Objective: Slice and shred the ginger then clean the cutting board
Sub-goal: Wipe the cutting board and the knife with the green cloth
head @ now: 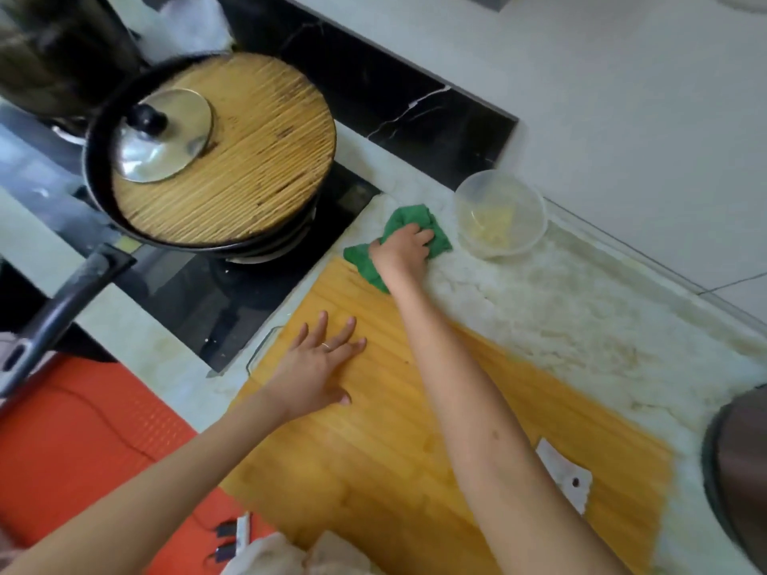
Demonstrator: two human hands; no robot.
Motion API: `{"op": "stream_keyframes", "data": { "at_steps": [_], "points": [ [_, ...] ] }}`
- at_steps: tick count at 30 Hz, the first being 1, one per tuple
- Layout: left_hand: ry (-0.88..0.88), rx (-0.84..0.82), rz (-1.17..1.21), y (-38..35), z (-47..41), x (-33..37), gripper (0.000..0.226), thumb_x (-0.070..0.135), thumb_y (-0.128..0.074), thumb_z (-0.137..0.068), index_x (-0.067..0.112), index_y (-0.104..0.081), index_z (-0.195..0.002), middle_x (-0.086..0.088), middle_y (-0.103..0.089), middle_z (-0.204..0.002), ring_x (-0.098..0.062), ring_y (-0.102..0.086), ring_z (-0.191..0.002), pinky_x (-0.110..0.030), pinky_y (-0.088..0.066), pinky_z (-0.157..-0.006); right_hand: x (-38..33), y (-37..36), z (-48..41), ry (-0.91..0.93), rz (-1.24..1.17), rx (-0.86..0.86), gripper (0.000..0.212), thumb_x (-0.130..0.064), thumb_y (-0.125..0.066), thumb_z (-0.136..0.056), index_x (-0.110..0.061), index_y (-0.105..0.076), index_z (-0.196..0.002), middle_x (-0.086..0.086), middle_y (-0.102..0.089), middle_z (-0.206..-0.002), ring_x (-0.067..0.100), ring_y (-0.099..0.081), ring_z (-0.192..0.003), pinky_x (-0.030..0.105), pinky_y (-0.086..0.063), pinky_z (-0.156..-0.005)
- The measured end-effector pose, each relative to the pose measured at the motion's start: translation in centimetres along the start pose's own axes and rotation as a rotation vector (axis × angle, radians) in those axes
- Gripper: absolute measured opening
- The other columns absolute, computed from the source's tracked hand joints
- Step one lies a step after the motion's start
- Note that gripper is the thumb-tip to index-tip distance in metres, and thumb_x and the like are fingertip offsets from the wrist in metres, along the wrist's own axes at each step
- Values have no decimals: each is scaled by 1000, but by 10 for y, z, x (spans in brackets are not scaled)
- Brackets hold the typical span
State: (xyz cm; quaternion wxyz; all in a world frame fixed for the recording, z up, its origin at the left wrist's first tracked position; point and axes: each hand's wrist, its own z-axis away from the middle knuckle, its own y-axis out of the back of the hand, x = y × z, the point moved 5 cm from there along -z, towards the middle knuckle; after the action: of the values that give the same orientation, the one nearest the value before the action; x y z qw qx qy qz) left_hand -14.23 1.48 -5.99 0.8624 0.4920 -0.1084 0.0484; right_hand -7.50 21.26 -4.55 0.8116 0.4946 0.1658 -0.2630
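Board cleaning looks to be the step in hand. The cutting board [373, 450] fills the lower middle of the frame, with no ginger to be seen on its yellow surface. A cleaver [564, 475] lies flat on it at lower right.

Just above centre-left, the left hand [319, 367] presses palm-down on the wood with its fingers spread straight, grasping nothing. That weight probably stops the board sliding and is worth keeping on.

Further up, at the board's far corner, the right hand [404, 246] bears down on a green cloth [415, 219], its fingers curled over the bunched fabric. The cloth lies partly on the board and partly on the pale counter [581, 325].

To wipe well, I would pull the cloth in long overlapping strokes along the grain, from that far corner toward the near edge. I would also lift the cleaver aside rather than drag fabric across its blade.

Just right of the cloth stands a clear bowl [531, 226] holding the shredded ginger [494, 219]. It is close enough that a wide sweep could nudge it.

At upper left, a covered pan [95, 159] sits on the stove.
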Motion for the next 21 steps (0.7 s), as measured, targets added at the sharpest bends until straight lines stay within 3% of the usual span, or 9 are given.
{"op": "stream_keyframes", "data": {
  "at_steps": [6,16,17,19,21],
  "points": [
    [-86,18,-57,4,-32,15,92,58,-59,-83,36,-1,-152,11,20,-154,-32,22,-143,-48,10,-115,-20,12,-38,141,59,-140,67,-29,-60,-92,0,-27,-142,19,-25,-143,33,-49,-120,32,-43,-96],
    [-68,22,-98,8,-38,29,84,55,-53,-88,31,-5,-153,2,10,-160,-27,14,-146,-45,8,-116,-61,-8,-40,134,263,-86,61,-31,-58,-92,3,-36,-137,24,-30,-139,27,-49,-115,24,-40,-73],
    [-57,53,-93,7,-31,32,80,52,-53,-89,29,-11,-153,0,5,-161,-25,7,-148,-43,5,-117,-64,-14,-34,140,285,-63,60,-29,-58,-92,4,-35,-137,25,-32,-137,27,-49,-114,24,-41,-74],
    [-31,200,-96,2,-8,39,66,47,-66,-84,25,-44,-142,-5,-32,-154,-22,-28,-143,-39,-21,-115,-69,-25,-23,164,323,-3,56,-25,-56,-93,3,-34,-137,25,-34,-136,26,-48,-115,24,-43,-78],
    [14,336,-37,-13,25,34,56,50,-84,-62,26,-70,-111,-1,-63,-122,-22,-59,-115,-36,-46,-93,-73,-36,-11,193,328,12,49,-18,-51,-95,2,-36,-137,24,-34,-139,30,-45,-121,26,-42,-87]
  ]
}}
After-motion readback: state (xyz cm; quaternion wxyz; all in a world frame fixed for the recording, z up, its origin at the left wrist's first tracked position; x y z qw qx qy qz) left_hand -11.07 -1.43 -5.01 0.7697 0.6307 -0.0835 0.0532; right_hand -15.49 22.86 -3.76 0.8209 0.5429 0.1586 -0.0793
